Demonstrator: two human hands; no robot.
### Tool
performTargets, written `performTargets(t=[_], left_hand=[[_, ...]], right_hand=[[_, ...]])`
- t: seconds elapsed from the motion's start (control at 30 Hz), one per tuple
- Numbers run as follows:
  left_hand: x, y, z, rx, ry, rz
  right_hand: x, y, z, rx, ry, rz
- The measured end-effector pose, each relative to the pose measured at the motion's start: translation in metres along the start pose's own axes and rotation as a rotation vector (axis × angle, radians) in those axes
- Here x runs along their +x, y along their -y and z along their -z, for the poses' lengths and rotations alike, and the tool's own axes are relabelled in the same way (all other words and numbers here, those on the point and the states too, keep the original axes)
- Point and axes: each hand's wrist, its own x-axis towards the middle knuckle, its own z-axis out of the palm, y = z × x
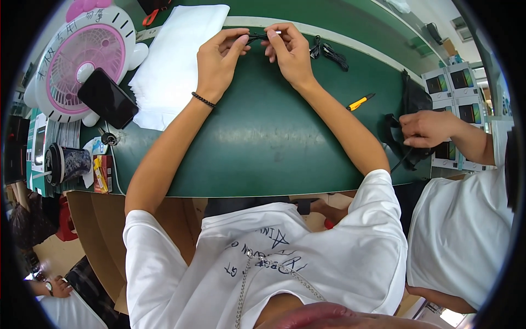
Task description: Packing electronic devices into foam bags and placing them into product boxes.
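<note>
Black cable (pixel 256 37) is held over the green table (pixel 268 159), just to the right of the upper part of the white sheets (pixel 170 55), which are taken here as the landmark. The cable seems to be gathered in several strands, but its ends are too small to be told clearly. By the left hand (pixel 220 63), which partly overlaps the sheets in this view, the cable is pinched between the thumb and the forefinger. By the right hand (pixel 291 55), farther to the right of the sheets, it is also gripped with the bent fingertips; a small white tip (pixel 278 32) is seen there, and whether it belongs to the cable cannot be told.

Well to the right of the sheets, beyond the right hand, two bundled black cables (pixel 335 56) are laid near each other. Farther from the sheets on this same side, a yellow pen-like tool (pixel 360 102) is placed, and then a black bag (pixel 417 94) is touched by another person's hand (pixel 426 129). To the left of the sheets, a white and pink fan (pixel 82 55) is set, with a dark phone (pixel 108 98) in front of it.
</note>
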Motion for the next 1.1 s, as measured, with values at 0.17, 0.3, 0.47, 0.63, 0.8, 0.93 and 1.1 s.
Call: performTargets(t=[0.17,0.3,0.47,0.63,0.8,0.93,1.1], left_hand=[[0.001,0.007,0.002,-0.111,0.005,0.007],[0.002,0.007,0.000,-0.100,-0.016,-0.009],[0.003,0.010,0.004,-0.003,-0.019,-0.074],[-0.001,0.009,-0.002,-0.033,0.012,-0.050],[-0.006,0.006,-0.005,-0.043,0.062,0.000],[-0.005,0.007,-0.002,-0.041,0.049,0.013],[-0.002,0.001,0.003,-0.042,0.049,0.012]], right_hand=[[-0.001,-0.002,0.000,0.015,-0.013,0.052],[0.001,-0.006,0.001,0.008,-0.002,0.061],[0.004,-0.010,0.005,-0.027,0.074,0.048],[0.003,-0.006,0.006,-0.078,0.027,-0.074],[0.003,-0.010,0.007,-0.026,-0.019,-0.089],[0.004,-0.011,0.008,0.013,0.045,-0.110],[0.005,-0.008,0.009,0.011,0.098,-0.100]])
